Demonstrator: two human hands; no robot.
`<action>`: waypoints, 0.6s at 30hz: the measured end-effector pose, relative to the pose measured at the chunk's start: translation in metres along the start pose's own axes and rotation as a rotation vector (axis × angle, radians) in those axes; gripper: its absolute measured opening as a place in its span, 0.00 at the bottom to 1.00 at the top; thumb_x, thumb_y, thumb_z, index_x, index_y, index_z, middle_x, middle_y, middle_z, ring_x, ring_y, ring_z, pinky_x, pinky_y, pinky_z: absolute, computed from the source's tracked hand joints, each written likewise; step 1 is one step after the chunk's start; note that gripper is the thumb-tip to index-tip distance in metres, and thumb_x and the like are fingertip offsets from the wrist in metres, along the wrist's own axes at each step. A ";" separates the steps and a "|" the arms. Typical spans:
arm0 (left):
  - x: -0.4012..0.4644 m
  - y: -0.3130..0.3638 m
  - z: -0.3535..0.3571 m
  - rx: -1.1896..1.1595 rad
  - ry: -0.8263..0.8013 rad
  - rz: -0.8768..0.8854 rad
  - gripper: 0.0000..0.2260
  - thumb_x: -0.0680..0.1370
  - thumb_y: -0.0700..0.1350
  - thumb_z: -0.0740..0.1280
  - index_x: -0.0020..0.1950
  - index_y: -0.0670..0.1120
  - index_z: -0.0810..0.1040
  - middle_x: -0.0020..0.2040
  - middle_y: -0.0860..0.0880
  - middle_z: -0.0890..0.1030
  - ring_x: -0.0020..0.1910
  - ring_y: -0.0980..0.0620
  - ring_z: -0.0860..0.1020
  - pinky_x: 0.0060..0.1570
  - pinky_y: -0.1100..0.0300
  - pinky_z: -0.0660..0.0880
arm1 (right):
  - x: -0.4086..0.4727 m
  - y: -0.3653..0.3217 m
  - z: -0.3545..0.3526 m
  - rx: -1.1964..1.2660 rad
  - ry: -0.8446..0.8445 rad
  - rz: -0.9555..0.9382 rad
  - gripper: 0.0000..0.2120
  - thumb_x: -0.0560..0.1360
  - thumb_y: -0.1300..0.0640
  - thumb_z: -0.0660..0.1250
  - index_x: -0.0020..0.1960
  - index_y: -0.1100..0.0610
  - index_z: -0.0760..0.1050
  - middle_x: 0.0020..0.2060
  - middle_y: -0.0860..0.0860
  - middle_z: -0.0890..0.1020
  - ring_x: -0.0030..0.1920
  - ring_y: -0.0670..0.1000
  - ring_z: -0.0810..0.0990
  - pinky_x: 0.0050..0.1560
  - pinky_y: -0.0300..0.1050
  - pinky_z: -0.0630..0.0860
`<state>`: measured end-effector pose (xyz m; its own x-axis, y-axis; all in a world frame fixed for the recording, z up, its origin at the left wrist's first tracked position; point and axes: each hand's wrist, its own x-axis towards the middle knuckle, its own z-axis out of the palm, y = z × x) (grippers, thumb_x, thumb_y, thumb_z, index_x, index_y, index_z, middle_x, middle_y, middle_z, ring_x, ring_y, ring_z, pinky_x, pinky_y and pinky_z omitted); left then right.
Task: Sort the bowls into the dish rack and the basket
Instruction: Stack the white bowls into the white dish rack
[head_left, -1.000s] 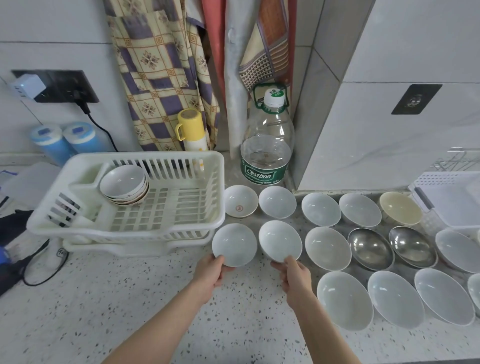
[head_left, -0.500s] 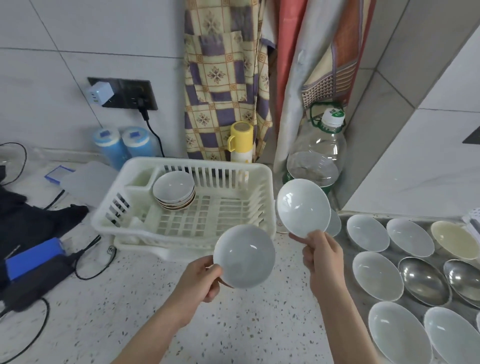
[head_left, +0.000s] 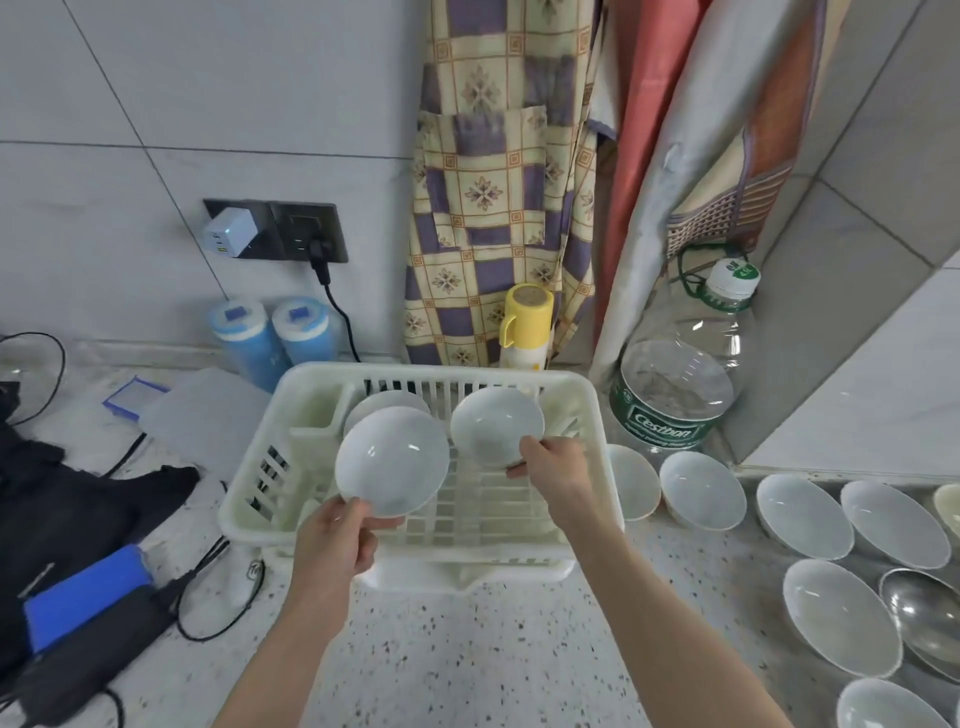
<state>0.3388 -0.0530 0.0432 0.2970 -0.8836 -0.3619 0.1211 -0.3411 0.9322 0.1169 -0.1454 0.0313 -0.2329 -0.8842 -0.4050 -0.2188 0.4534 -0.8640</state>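
A: Bowls, where are they?
B: In the head view, two white ones are in hand, both over the rack (head_left: 605, 467). The left bowl (head_left: 392, 460) is tilted, its hollow facing the camera, above the rack's left half. The right bowl (head_left: 496, 427) is held further back, toward the rack's far wall.

A: And the hands?
B: The left hand (head_left: 335, 540) pinches the left bowl by its near rim, thumb on the inside, fingers curled beneath. The right hand (head_left: 558, 467) grips the right bowl at its right edge, fingers folded around the rim.

A: Anything already in the rack?
B: A stack (head_left: 387, 402) of bowls sits in the far-left part, mostly hidden behind the left bowl. How many, I cannot tell.

A: The others?
B: They lie on the counter (head_left: 467, 649) to the right of the rack, in rows: white ones, with a steel bowl (head_left: 922, 608) among them near the right edge.

A: What is behind the rack?
B: A yellow flask (head_left: 527, 327) against the hanging cloth (head_left: 498, 182), and a big clear bottle (head_left: 680, 374) to the right.
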 end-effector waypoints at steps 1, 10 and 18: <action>0.005 0.001 -0.002 -0.028 0.008 0.006 0.08 0.79 0.38 0.62 0.55 0.39 0.78 0.41 0.39 0.86 0.21 0.56 0.60 0.21 0.67 0.60 | 0.006 0.002 0.005 -0.034 0.010 -0.001 0.10 0.74 0.57 0.61 0.47 0.59 0.80 0.23 0.47 0.82 0.21 0.41 0.73 0.20 0.33 0.65; 0.031 0.006 0.004 -0.078 -0.006 0.029 0.08 0.77 0.37 0.61 0.51 0.41 0.78 0.41 0.40 0.86 0.21 0.56 0.60 0.21 0.66 0.59 | 0.040 0.018 0.028 -0.161 -0.065 0.176 0.15 0.71 0.62 0.58 0.55 0.63 0.77 0.21 0.49 0.81 0.15 0.39 0.69 0.25 0.38 0.63; 0.053 0.009 0.019 -0.067 -0.090 0.027 0.13 0.70 0.44 0.64 0.51 0.39 0.79 0.42 0.40 0.86 0.21 0.56 0.62 0.20 0.66 0.61 | 0.044 0.019 0.028 -0.126 -0.141 0.226 0.20 0.73 0.67 0.55 0.64 0.62 0.70 0.48 0.61 0.84 0.12 0.40 0.66 0.15 0.31 0.59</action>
<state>0.3372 -0.1094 0.0326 0.2155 -0.9185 -0.3315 0.1775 -0.2970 0.9382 0.1293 -0.1786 -0.0108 -0.1569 -0.7620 -0.6282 -0.2948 0.6432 -0.7066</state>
